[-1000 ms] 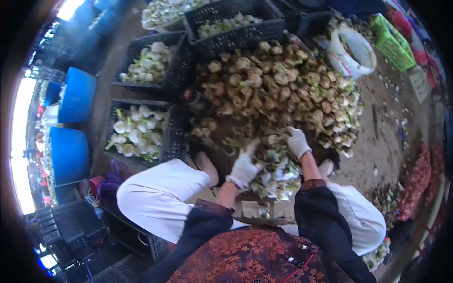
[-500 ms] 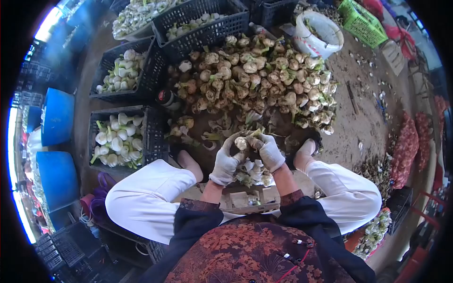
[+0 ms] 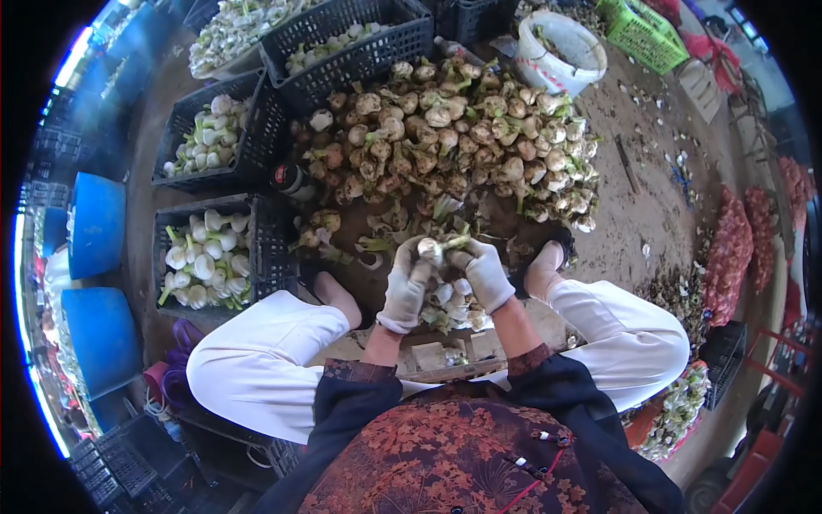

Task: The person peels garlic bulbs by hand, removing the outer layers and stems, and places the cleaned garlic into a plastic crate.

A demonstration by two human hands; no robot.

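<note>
Both hands wear white gloves and meet between my knees. My left hand (image 3: pixel 407 287) is closed around a pale garlic bulb (image 3: pixel 431 251). On the other side my right hand (image 3: pixel 482 272) pinches the green stem (image 3: pixel 455 243) of that bulb. Below the hands lie white garlic peelings (image 3: pixel 451 305), in front of a small wooden stool (image 3: pixel 445 355). Beyond the hands spreads a large pile of unpeeled, soil-stained garlic (image 3: pixel 454 137) with its stems on.
Black crates of cleaned garlic (image 3: pixel 257 257) stand at the left, beside a dark bottle (image 3: pixel 291 182). A white bucket (image 3: pixel 561 53) and a green basket (image 3: pixel 642 34) are at the upper right. Red net sacks (image 3: pixel 728 257) lie at the right. Blue tubs (image 3: pixel 101 334) line the far left.
My two hands, apart a second ago, have come together around the bulb. The bulb's stem now points to the right. The view has shifted, so the surroundings sit farther left.
</note>
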